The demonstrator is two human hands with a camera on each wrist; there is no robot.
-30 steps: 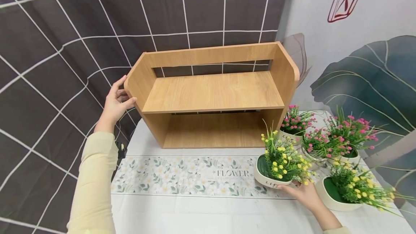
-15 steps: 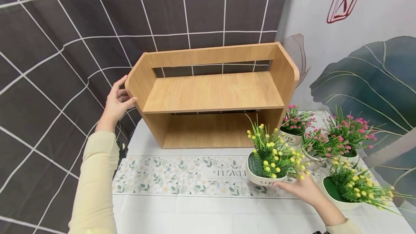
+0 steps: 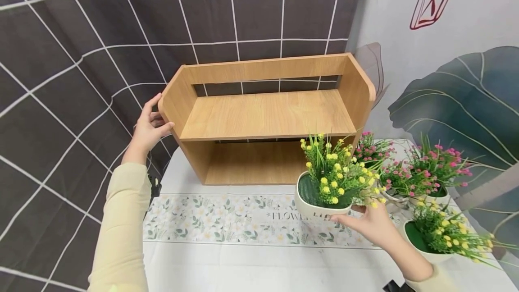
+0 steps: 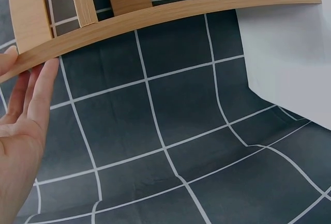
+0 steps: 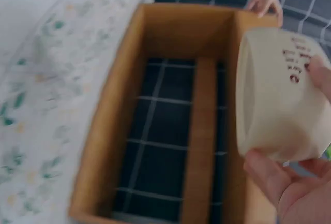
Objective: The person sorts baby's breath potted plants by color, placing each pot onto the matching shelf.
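My right hand (image 3: 375, 224) holds a cream oval flowerpot (image 3: 312, 208) of artificial yellow flowers (image 3: 336, 175), raised above the table in front of the shelf's right half. In the right wrist view, fingers and thumb grip the pot (image 5: 284, 100), which bears red "Life" lettering. A two-tier wooden shelf (image 3: 265, 114) stands at the back of the table. At its upper left corner, my left hand (image 3: 147, 130) holds the side panel's edge. The left wrist view has the thumb on one face of the panel (image 4: 129, 27) and the fingers of the left hand (image 4: 26, 115) on the other.
Several pots of pink flowers (image 3: 439, 166) stand right of the shelf, with another yellow-flowered pot (image 3: 425, 238) nearer the front. A floral strip lettered "FLOWER" (image 3: 219, 220) crosses the white table (image 3: 251, 265). A dark gridded curtain (image 3: 259, 17) hangs behind.
My right hand has lifted the yellow-flowered pot and carried it left, to before the shelf's lower opening. The left hand has stayed on the shelf's side panel.
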